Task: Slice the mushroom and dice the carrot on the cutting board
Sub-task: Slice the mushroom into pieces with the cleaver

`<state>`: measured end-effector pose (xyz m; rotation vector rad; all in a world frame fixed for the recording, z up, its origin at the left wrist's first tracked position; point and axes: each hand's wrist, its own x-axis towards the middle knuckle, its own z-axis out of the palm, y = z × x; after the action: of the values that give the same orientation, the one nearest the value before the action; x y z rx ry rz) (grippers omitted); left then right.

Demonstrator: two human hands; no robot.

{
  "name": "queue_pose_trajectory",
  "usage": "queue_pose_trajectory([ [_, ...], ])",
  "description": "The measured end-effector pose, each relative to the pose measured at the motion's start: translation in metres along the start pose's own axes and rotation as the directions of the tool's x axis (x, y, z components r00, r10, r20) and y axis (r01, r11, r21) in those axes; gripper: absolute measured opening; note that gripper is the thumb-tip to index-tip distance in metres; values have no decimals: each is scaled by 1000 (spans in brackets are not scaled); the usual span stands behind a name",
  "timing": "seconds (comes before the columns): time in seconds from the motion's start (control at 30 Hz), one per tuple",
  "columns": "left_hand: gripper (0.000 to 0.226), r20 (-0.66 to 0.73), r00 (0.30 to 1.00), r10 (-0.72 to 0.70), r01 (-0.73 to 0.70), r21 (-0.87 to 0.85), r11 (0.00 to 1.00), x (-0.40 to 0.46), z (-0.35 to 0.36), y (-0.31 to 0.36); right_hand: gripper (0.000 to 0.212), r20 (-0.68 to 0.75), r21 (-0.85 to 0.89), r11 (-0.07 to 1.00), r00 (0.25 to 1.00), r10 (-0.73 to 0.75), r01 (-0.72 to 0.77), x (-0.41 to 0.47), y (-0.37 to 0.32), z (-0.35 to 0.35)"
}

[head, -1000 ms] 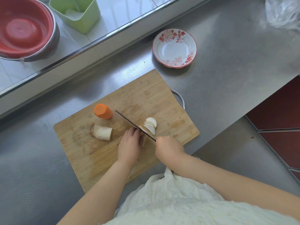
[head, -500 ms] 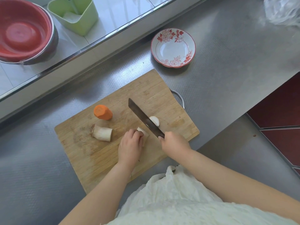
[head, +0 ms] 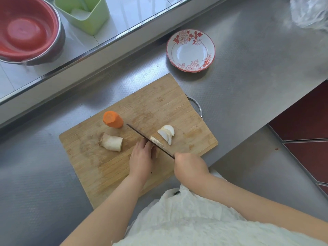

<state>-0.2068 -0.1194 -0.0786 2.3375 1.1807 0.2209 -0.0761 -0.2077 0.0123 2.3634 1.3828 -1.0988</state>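
A wooden cutting board lies on the steel counter. On it stand an orange carrot stub and, below it, a mushroom stem piece. My left hand holds down another mushroom piece, mostly hidden under its fingers. My right hand grips the handle of a knife; its blade stands edge-down across that piece, beside my left fingertips. A fresh slice leans on the blade's right side. Several white mushroom slices lie further right.
A red-flowered white bowl sits on the counter behind the board. On the raised ledge at the back left stand a red basin in a steel bowl and a green container. Crumpled plastic lies far right. The counter edge drops off at right.
The knife was lifted with its flat side showing half a second ago; now it is down edge-on through the mushroom piece, and a new slice stands by the blade.
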Motion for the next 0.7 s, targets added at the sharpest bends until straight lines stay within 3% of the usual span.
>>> queue_pose_trajectory([
  [0.33, 13, 22, 999, -30, 30, -22, 999, 4, 1, -1, 20, 54, -14, 999, 998, 39, -38, 16, -7, -4],
  [0.53, 5, -29, 999, 14, -15, -33, 999, 2, 2, -3, 19, 52, 77, 995, 997, 64, -68, 34, -6, 3],
  [0.63, 26, -46, 998, 38, -39, -30, 999, 1, 4, -4, 26, 71, 194, 977, 994, 80, -93, 41, 3, 3],
  [0.7, 29, -53, 998, 46, -47, -24, 999, 0, 4, -4, 30, 50, 264, 959, 994, 96, -106, 42, 9, 5],
])
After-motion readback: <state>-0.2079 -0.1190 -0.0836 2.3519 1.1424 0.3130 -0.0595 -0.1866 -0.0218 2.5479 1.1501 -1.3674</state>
